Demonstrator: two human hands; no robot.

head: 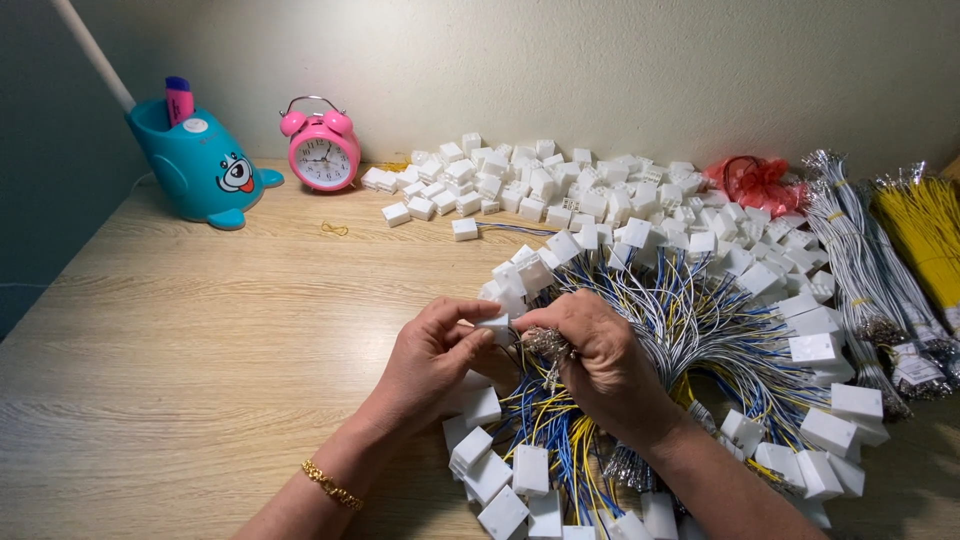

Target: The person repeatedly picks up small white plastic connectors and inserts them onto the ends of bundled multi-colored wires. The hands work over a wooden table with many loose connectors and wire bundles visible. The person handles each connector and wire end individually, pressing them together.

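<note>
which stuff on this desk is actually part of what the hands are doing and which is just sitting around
In use:
- left hand pinching a white connector block
- right hand holding metal-tipped wire ends
- heap of wired blocks
- loose white blocks
- white wire bundles, yellow wire bundle

Lying about:
- pink alarm clock
- teal pen holder
- red bag
- rubber band

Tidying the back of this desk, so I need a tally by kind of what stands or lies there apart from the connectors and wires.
Pink alarm clock: 1
Teal whale-shaped pen holder: 1
Red plastic bag: 1
Yellow rubber band: 1
Total: 4
</note>
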